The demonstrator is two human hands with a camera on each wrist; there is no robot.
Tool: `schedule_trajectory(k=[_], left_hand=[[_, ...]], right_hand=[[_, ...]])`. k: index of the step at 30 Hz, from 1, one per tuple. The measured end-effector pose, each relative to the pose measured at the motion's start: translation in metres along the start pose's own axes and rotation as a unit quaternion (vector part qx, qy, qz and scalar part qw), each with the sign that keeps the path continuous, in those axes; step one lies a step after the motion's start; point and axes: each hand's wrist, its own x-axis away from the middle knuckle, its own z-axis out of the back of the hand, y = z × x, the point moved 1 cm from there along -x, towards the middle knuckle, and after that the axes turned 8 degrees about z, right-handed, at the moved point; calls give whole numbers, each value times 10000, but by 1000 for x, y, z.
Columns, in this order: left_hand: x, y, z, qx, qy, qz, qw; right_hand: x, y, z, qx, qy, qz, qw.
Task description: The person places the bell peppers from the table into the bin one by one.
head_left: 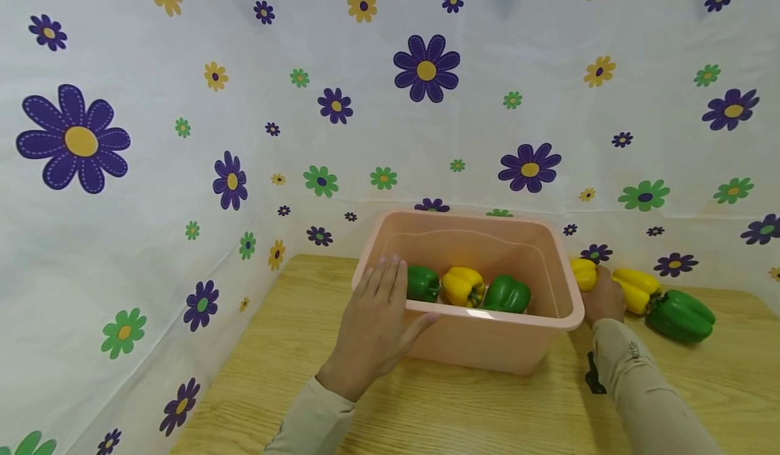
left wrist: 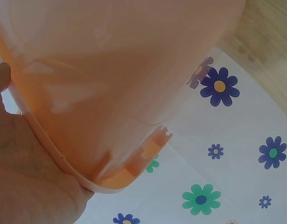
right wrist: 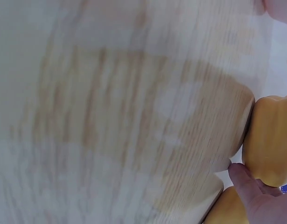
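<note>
My left hand (head_left: 374,319) rests on the near left corner of a pink plastic bin (head_left: 469,340), its fingers straight over the rim and thumb along the front. In the left wrist view, that hand (left wrist: 36,172) lies against the bin's rim (left wrist: 54,156). Inside the bin are a green bell pepper (head_left: 422,284), a yellow bell pepper (head_left: 462,286) and another green one (head_left: 507,295). Right of the bin, my right hand (head_left: 604,299) grips a yellow bell pepper (head_left: 583,274); the right wrist view shows thumb and fingers at this pepper (right wrist: 269,140), with some fingers hidden.
To the right of my right hand, another yellow bell pepper (head_left: 636,289) and a green bell pepper (head_left: 681,316) lie on the wooden table (head_left: 292,374). A white flower-print cloth (head_left: 365,137) stands behind the table and along its left side.
</note>
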Motion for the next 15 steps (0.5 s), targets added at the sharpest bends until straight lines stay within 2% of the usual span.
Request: schedule_trajectory(k=[15], left_hand=[[0, 0, 0, 54, -10, 26, 10000]], right_hand=[[6, 6, 3, 112, 161, 225, 9996]])
